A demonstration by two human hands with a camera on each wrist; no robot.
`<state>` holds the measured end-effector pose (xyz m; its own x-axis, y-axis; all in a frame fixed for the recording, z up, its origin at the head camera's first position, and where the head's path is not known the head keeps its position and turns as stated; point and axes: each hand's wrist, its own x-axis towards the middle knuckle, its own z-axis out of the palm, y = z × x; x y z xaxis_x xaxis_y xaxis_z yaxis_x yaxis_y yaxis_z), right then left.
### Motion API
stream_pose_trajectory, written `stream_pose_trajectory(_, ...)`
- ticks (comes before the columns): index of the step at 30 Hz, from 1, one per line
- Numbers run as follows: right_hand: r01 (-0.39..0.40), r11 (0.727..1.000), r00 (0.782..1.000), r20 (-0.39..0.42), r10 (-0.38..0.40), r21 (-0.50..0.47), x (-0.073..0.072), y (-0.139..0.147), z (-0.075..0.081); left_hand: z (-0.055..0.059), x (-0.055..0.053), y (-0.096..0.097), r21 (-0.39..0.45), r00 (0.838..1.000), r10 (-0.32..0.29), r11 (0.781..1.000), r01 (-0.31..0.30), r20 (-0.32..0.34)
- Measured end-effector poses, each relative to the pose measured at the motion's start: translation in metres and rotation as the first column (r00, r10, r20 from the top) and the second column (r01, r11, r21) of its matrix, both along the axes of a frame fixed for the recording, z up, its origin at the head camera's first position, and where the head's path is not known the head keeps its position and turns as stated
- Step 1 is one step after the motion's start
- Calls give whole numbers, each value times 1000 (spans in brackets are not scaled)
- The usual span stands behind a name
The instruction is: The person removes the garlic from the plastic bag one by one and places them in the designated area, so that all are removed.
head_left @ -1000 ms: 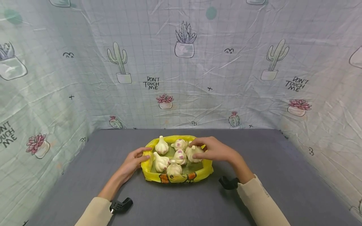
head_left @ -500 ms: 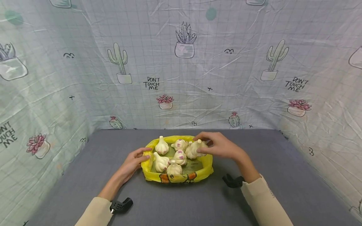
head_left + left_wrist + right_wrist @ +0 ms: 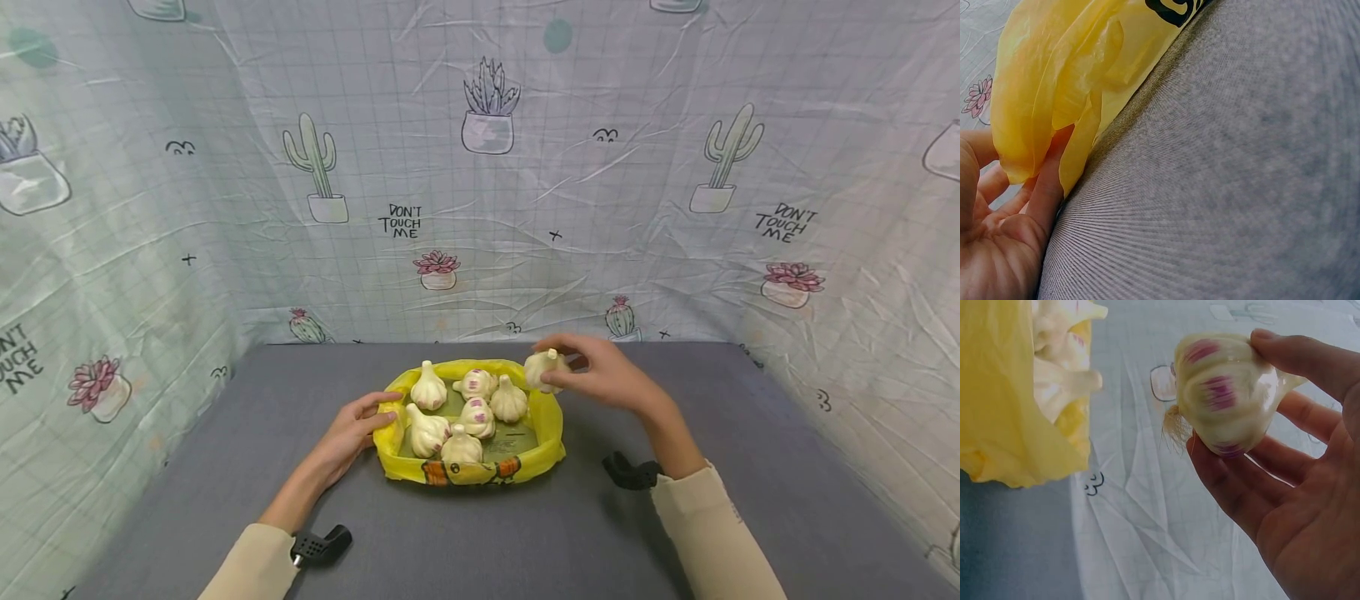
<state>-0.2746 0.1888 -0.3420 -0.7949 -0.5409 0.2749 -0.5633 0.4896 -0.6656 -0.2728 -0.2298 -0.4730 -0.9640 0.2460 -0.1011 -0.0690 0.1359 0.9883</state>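
Observation:
My right hand [image 3: 603,375] grips a garlic bulb [image 3: 542,371] above the right rear rim of a yellow plastic bag. In the right wrist view the held garlic bulb [image 3: 1225,397] shows purple streaks and a tuft of roots, with the thumb above it and fingers below. The low, wide yellow bag [image 3: 553,433] has a folded rim and a printed orange and black pattern at its front. Several garlic bulbs [image 3: 430,432] lie inside it. At the bag's left side my left hand [image 3: 347,433] holds the rim; in the left wrist view the plastic [image 3: 1060,75] partly hides its fingers.
A grey table [image 3: 465,542] lies under the bag. Behind it and at both sides hang pale sheets [image 3: 525,283] printed with cacti and succulents. A black wrist camera [image 3: 322,546] sticks out by the left sleeve, another black camera [image 3: 630,472] by the right.
The right hand has lifted a garlic bulb out of the bag's right side and carried it up, back and to the right. The left hand has stayed at the rim.

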Motion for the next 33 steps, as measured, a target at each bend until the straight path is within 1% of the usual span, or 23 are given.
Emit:
stream_pose_trajectory(5, 21, 1000, 1000, -17, -21, -5, -1, 3, 3, 1, 0, -1, -4, 1000, -1, 1000, 1, 0)
stream_pose_trajectory(10, 37, 999, 999, -15, -38, -5, -2, 6, 3, 2, 1, -1, 0, 1000, -1, 1000, 1, 1)
stream_pose_trajectory(13, 46, 999, 999, 3, -46, -13, -3, 8, 2, 2, 2, -1, 0, 1000, -5, 1000, 5, 2)
stream_pose_trajectory(18, 55, 998, 998, 32, -54, -34, -4, 14, 1, 2, 1, 2, -16, 1000, 8, 1000, -8, 2)
stream_pose_trajectory(24, 71, 997, 997, 21, -71, -25, -10, 18, -5, 1, 3, 2, -17, 1000, 6, 1000, -6, 7)
stream_pose_trajectory(33, 110, 994, 991, 83, -109, -13, -27, 23, -11, 3, 4, 0, -10, 1000, 13, 1000, -13, 9)
